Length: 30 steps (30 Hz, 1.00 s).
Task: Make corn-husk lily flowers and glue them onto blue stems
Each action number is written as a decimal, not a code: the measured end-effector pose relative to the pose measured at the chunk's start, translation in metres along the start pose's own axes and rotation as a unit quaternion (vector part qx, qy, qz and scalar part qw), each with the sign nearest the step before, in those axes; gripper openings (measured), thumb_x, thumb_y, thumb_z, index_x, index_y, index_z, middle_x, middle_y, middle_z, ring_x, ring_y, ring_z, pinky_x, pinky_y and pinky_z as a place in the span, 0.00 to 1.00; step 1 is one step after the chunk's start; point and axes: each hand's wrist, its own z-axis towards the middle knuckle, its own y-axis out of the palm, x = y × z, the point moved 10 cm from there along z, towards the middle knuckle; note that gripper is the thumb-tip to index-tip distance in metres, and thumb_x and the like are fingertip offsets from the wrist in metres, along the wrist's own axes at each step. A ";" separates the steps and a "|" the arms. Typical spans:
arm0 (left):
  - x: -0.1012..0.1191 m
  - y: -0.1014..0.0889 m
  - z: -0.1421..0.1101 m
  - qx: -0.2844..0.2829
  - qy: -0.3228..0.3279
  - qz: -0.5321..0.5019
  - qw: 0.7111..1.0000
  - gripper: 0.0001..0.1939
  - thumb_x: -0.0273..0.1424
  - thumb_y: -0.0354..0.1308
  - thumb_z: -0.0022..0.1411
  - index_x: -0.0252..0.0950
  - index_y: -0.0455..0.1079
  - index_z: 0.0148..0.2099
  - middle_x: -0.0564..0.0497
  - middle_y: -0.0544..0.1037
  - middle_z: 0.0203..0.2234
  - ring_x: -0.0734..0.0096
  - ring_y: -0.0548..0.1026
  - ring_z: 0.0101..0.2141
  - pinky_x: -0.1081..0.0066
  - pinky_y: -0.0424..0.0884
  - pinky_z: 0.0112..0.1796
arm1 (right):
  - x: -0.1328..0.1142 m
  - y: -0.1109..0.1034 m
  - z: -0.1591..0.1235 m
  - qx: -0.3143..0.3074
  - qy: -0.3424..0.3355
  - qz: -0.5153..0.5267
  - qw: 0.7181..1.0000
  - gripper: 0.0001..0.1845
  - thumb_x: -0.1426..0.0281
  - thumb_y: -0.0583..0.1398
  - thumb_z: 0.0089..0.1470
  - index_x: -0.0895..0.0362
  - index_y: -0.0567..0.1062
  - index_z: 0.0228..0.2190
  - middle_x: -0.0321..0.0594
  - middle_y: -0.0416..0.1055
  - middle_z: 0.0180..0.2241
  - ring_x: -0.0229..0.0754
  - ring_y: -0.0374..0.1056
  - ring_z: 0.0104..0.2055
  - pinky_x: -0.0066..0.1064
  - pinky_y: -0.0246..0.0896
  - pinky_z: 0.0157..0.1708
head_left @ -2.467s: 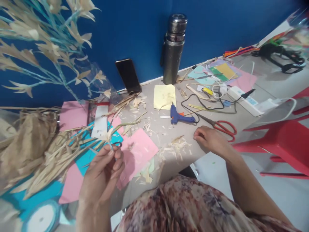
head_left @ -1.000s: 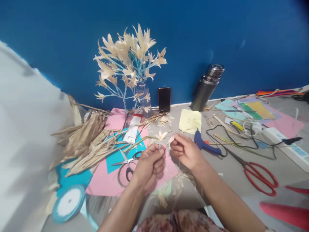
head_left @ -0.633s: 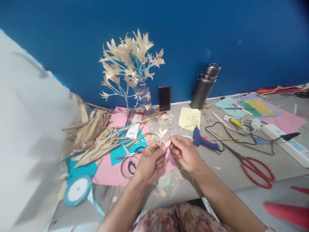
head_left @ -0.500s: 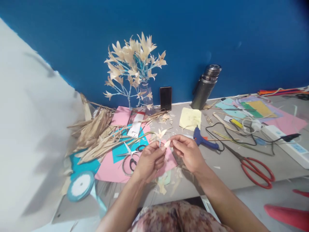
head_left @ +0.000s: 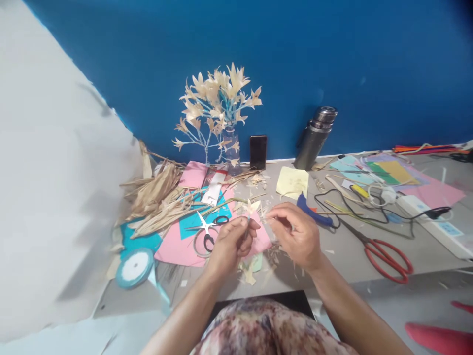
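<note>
My left hand (head_left: 232, 244) is closed, pinching the thin stem of a small cream husk flower (head_left: 253, 207) that stands upright above its fingertips. To its right, my right hand (head_left: 295, 234) has thumb and forefinger pressed together, a short gap from the flower. Whatever those fingertips hold is too small to make out. Just left of my left hand, small scissors (head_left: 206, 228) with black handles lie with their blades apart on pink paper (head_left: 173, 249) and blue paper (head_left: 188, 226). A blue glue gun (head_left: 314, 214) lies beyond my right hand, partly hidden by it.
Behind stand a bottle (head_left: 232, 143) of husk flowers (head_left: 218, 91), a phone (head_left: 257, 152) and a dark flask (head_left: 316, 138). Dried husks (head_left: 158, 197) and a ribbon roll (head_left: 135, 267) lie left. Red-handled scissors (head_left: 388, 259), cords and a power strip (head_left: 432, 224) lie right.
My right hand has drawn away from the flower to the right; the pale petal visible at its fingertips before no longer shows clearly. My left hand still holds the flower. The view has shifted slightly.
</note>
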 end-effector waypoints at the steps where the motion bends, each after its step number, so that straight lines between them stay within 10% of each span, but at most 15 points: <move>1: 0.002 -0.001 -0.002 0.005 0.020 0.012 1.000 0.18 0.43 0.67 0.58 0.30 0.75 0.34 0.53 0.69 0.22 0.85 0.54 0.16 0.77 0.44 0.19 | -0.006 -0.005 0.001 0.013 -0.016 -0.022 1.000 0.06 0.75 0.60 0.61 0.54 0.78 0.35 0.41 0.77 0.32 0.40 0.71 0.30 0.31 0.68 0.29; 19: 0.012 -0.008 -0.021 0.020 0.141 0.031 0.989 0.15 0.43 0.70 0.57 0.36 0.76 0.33 0.53 0.73 0.24 0.78 0.66 0.20 0.75 0.58 0.21 | -0.056 -0.016 -0.011 0.031 -0.128 -0.063 0.989 0.14 0.82 0.62 0.56 0.53 0.77 0.41 0.42 0.78 0.34 0.42 0.73 0.34 0.32 0.69 0.33; 30: 0.024 0.000 -0.031 -0.005 0.177 0.003 0.984 0.09 0.34 0.73 0.54 0.37 0.79 0.36 0.52 0.78 0.25 0.72 0.75 0.23 0.71 0.70 0.26 | -0.049 -0.046 -0.008 0.083 -0.004 0.028 0.996 0.06 0.78 0.64 0.56 0.55 0.77 0.34 0.39 0.75 0.33 0.41 0.72 0.33 0.32 0.64 0.29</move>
